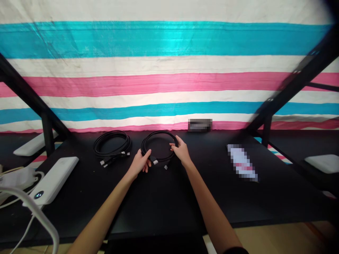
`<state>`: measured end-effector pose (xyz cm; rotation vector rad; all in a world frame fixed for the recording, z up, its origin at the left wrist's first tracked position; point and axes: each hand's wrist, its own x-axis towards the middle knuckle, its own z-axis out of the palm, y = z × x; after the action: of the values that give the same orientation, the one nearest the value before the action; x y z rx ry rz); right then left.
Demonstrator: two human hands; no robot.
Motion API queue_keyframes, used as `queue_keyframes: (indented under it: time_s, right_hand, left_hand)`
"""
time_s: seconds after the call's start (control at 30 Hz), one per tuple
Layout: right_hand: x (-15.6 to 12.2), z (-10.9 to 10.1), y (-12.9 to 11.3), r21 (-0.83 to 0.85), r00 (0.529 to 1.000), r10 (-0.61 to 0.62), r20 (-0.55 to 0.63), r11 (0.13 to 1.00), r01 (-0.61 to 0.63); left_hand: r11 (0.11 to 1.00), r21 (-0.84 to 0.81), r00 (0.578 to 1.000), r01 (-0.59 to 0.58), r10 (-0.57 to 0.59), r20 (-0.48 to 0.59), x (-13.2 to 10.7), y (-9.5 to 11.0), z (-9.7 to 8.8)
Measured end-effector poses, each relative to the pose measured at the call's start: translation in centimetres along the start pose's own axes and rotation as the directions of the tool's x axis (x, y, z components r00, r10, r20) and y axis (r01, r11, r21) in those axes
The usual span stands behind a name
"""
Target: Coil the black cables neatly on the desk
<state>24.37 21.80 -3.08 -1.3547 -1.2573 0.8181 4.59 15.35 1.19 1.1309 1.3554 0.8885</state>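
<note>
A coiled black cable [159,135] lies on the black table [159,197] in front of me. My left hand [140,163] pinches the coil's left side near a silver-tipped plug. My right hand [181,151] grips the coil's right side with curled fingers. Both forearms reach in from the bottom of the view. A second coiled black cable [112,145] with silver plugs lies just to the left, untouched.
A white power bank [53,180] with white cords sits at the left edge. A blurred flat item [242,163] lies to the right, a small blurred box [200,125] at the back. Black frame struts [291,84] slant on both sides before a striped cloth.
</note>
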Motion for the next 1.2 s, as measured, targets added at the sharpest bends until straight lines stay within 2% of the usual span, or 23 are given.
queue_keyframes:
  time_s: [0.13, 0.3, 0.8, 0.97, 1.2]
  right_hand:
    - [0.0, -0.3, -0.1, -0.029, 0.999, 0.043, -0.031, 0.999, -0.044]
    - [-0.2, -0.4, -0.6, -0.042, 0.998, 0.056, -0.016, 0.998, -0.056]
    - [-0.7, -0.4, -1.6, 0.047, 0.998, 0.055, 0.003, 0.997, -0.056]
    - [-0.7, -0.4, -1.9, 0.097, 0.999, 0.032, 0.008, 0.995, -0.032]
    - [-0.6, -0.4, -1.4, 0.046, 1.0, -0.012, 0.018, 0.999, 0.011]
  left_hand:
    - [0.999, 0.012, 0.999, -0.04, 0.039, 0.018, -0.1, 0.1, -0.2]
    - [0.998, 0.049, 1.0, -0.027, 0.027, 0.003, 0.1, 0.1, -0.2]
    - [0.993, 0.087, 0.994, -0.08, 0.087, -0.073, 0.8, -0.7, -0.5]
    - [0.989, 0.077, 0.986, -0.13, 0.137, -0.093, 0.7, -0.6, -0.6]
    - [0.988, 0.089, 0.986, -0.126, 0.135, -0.096, 0.1, 0.1, -0.4]
